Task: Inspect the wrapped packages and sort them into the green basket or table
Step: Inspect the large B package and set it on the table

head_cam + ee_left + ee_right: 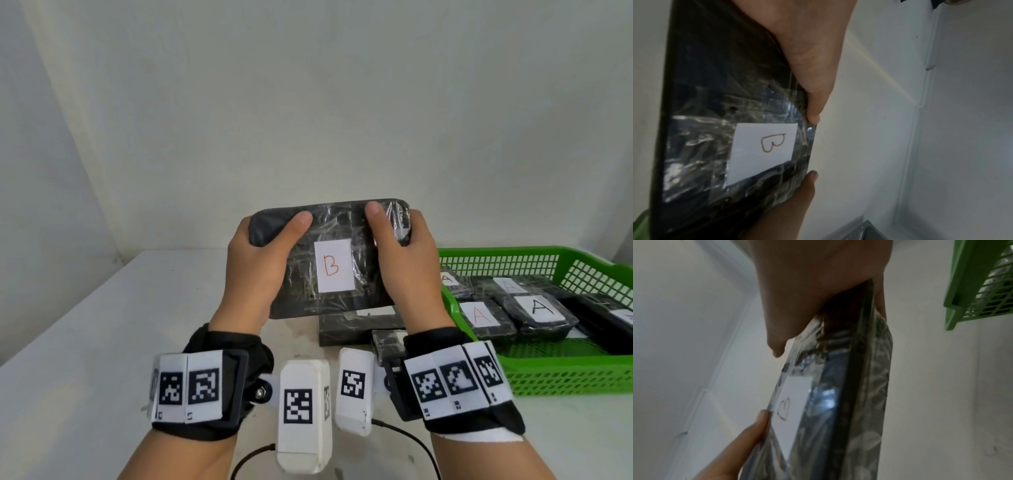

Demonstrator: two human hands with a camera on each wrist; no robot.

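Green basket (pixel 565 377) at right of the tabletop (pixel 102 325) — holds several black wrapped packages labelled A (pixel 541 308). Left hand (pixel 253 267) and right hand (pixel 404 263) both grip the wrapped package marked B (pixel 334 265), raised above the tabletop; thumbs on its labelled face, fingers curled behind. Two more packages (pixel 359 329) lie on the tabletop beneath — plain white wall (pixel 308 102) behind.

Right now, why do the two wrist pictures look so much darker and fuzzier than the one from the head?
Head view: evenly lit and sharp, the B label on the held package is clear, with glare streaks on its plastic wrap. Left wrist view: the left hand is dim against a bright wall, and the close package is soft. Right wrist view: the right hand is shadowed, the package edge blurred, the green basket bent by the wide lens.
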